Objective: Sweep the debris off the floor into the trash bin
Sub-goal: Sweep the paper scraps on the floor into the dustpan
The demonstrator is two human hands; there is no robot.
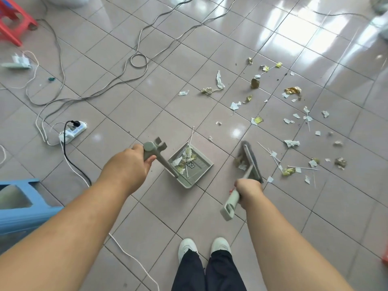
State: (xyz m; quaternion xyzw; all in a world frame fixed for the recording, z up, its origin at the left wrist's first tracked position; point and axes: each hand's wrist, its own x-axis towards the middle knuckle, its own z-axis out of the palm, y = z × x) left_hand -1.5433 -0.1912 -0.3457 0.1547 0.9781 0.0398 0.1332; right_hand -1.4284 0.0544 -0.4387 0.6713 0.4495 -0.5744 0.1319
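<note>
My left hand grips the upright handle of a grey-green dustpan that stands on the tiled floor in front of me. Several paper and foil scraps and a thin white stick lie in the pan. My right hand grips the handle of a matching broom, whose dark bristle head touches the floor just right of the pan, with a small clump of scraps against it. Torn paper, gold foil wrappers and thin sticks are scattered over the tiles to the right and further ahead. No trash bin is in view.
Grey cables loop across the floor at the left and far side. A white power strip with a black plug lies left of the pan. A blue stool stands at the left edge, a red stool far left. My shoes are at the bottom.
</note>
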